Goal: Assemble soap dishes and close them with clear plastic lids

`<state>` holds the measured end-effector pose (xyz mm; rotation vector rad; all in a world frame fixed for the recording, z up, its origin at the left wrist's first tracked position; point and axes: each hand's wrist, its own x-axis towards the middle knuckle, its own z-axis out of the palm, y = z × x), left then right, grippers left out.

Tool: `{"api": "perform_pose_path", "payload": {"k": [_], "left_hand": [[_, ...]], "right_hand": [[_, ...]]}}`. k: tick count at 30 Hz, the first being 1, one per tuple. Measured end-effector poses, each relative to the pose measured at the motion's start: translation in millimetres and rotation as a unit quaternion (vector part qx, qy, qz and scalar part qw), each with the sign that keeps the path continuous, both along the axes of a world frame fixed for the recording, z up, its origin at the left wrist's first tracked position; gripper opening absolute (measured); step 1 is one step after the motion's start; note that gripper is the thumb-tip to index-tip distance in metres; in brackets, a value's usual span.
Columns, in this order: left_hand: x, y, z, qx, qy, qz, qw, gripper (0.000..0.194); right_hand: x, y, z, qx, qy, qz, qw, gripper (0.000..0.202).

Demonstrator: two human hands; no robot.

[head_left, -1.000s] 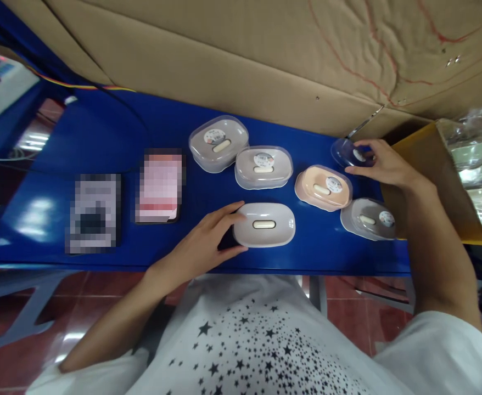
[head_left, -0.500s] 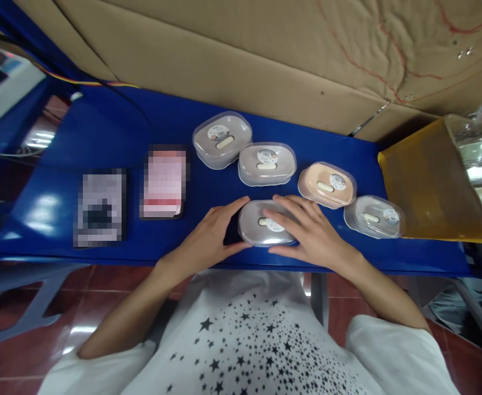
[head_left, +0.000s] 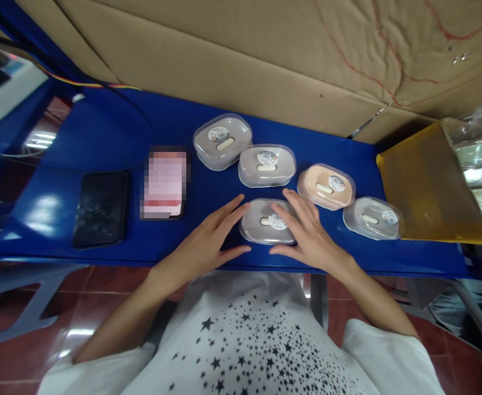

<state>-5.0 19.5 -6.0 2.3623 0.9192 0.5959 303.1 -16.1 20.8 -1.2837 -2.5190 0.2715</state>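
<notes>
Fingers of both hands have been spread since earlier: left hand (head_left: 208, 244) beside, right hand (head_left: 307, 233) laid flat on the near soap box (head_left: 265, 222), whose round sticker is unreadable.

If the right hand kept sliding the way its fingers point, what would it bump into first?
Probably the lidded grey box just behind. The right hand rests on the nearest box, fingers pointing up and left toward it, though depth is hard to judge.

Blue table (head_left: 113, 131) with soap boxes (head_left: 267, 165), phones (head_left: 100, 208).
</notes>
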Motion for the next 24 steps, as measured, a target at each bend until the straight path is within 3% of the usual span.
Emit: {"api": "perform_pose_path", "payload": {"k": [3, 7, 9, 13, 17, 24], "left_hand": [[-11.0, -5.5, 6.9, 0.051, -0.003, 0.044, 0.998, 0.086], [-16.1, -13.1, 9.9, 0.114, 0.01, 0.045, 0.992, 0.077], [-11.6, -15.9, 8.3, 0.135, 0.028, 0.01, 0.99, 0.065], [4.1, -15.5, 5.7, 0.165, 0.055, -0.026, 0.984, 0.049], [25.3, -6.4, 11.6, 0.193, 0.098, -0.01, 0.976, 0.045], [69.5, 16.6, 33.1, 0.182, 0.198, -0.006, 0.963, 0.061]], "right_hand": [[22.9, -13.6, 12.6, 0.07, -0.011, -0.056, 0.996, 0.103], [82.7, -47.1, 20.3, 0.11, -0.053, -0.239, 0.963, 0.081], [110.9, -66.0, 12.4, 0.116, -0.089, -0.315, 0.938, 0.075], [134.2, -84.4, -12.8, 0.113, -0.112, -0.367, 0.916, 0.072], [127.1, -62.2, -20.7, 0.132, -0.129, -0.381, 0.906, 0.065], [125.9, 14.9, -14.3, 0.08, -0.152, -0.351, 0.92, 0.095]]}}
